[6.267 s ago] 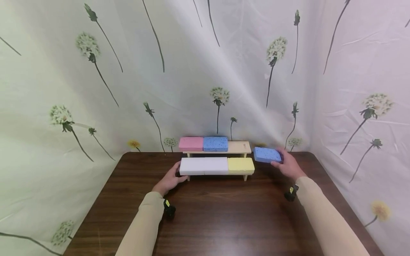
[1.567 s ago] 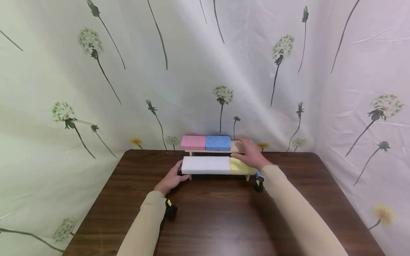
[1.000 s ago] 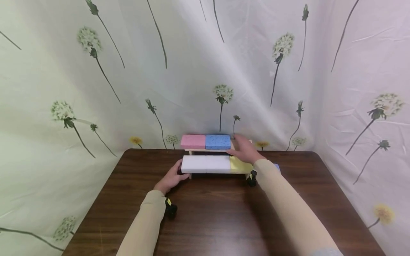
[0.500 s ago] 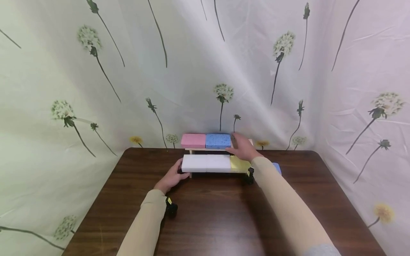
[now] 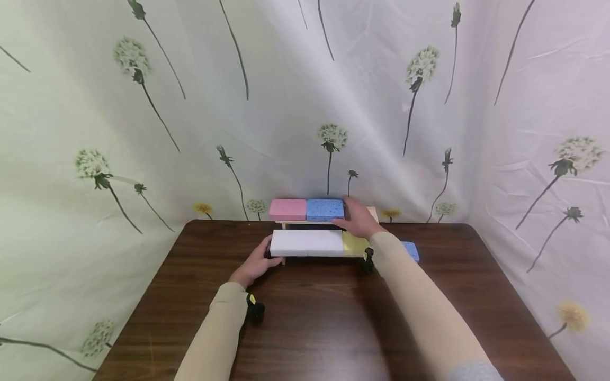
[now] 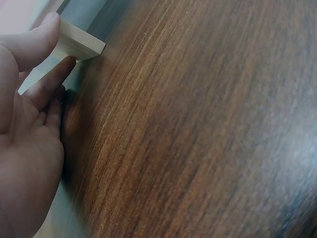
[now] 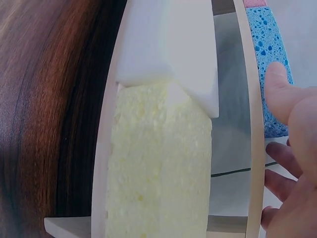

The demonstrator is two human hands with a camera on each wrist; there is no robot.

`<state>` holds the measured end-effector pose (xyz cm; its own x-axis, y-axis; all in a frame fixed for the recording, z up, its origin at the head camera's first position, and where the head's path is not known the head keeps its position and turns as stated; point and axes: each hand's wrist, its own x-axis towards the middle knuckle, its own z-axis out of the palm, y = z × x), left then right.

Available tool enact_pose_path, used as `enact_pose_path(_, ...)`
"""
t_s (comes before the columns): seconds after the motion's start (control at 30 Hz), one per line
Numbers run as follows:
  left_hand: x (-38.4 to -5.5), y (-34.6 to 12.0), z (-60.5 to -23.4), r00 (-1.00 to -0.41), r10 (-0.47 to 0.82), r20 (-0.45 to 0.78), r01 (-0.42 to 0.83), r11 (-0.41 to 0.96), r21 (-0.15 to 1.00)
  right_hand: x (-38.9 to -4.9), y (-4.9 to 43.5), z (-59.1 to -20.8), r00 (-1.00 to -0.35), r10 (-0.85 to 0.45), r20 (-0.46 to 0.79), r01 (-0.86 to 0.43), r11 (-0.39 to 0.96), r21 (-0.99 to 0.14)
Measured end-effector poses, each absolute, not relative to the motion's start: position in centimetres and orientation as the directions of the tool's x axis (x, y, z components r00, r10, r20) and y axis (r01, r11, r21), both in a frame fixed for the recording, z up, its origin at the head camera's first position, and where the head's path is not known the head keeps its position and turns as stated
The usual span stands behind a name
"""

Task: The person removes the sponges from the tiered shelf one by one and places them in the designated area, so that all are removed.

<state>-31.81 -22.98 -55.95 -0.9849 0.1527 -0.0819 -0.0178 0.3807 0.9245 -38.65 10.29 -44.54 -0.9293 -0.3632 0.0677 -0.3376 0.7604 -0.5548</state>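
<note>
My left hand (image 5: 252,267) grips the left end of a low wooden stand's front shelf; in the left wrist view its thumb and a finger meet the pale wooden leg (image 6: 81,42). On the rear shelf (image 7: 255,129), a pink sponge (image 5: 288,209) lies beside a speckled blue sponge (image 5: 324,210). My right hand (image 5: 359,219) holds that blue sponge at its right end, thumb against the front face, the other fingers curled around the end and partly hidden. Two white sponges (image 5: 307,243) and a yellow sponge (image 5: 354,243) lie in a row on the front shelf.
Another blue sponge (image 5: 411,251) lies on the dark wooden table (image 5: 310,328) right of the stand, partly covered by the right sleeve. A flower-printed cloth (image 5: 286,132) hangs close behind the stand.
Earlier my right hand held the other blue sponge right of the stand; that one now lies on the table. The right hand has moved left to the rear shelf's blue sponge. Left hand unchanged.
</note>
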Motion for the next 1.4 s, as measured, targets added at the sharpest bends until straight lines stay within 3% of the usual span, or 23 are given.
enact_pose_path(0.27, -31.9, -22.9, -55.7, -0.985, 0.153, -0.08, -0.017, 0.376, 0.926, -39.0, 10.2, -44.7, -0.924, -0.375, 0.077, -0.357, 0.774, -0.523)
enact_pose_path(0.9, -31.9, -23.0, -56.0, -0.984, 0.165, -0.075, -0.012, 0.355, 0.935, -38.6, 10.5, -45.3, -0.934, -0.341, 0.108, -0.332, 0.715, -0.615)
enact_pose_path(1.4, -32.1, -23.1, -56.2, -0.985, 0.151, -0.086, -0.024, 0.37, 0.929, -38.5, 11.9, -45.5, -0.922, -0.362, 0.141, -0.371, 0.714, -0.593)
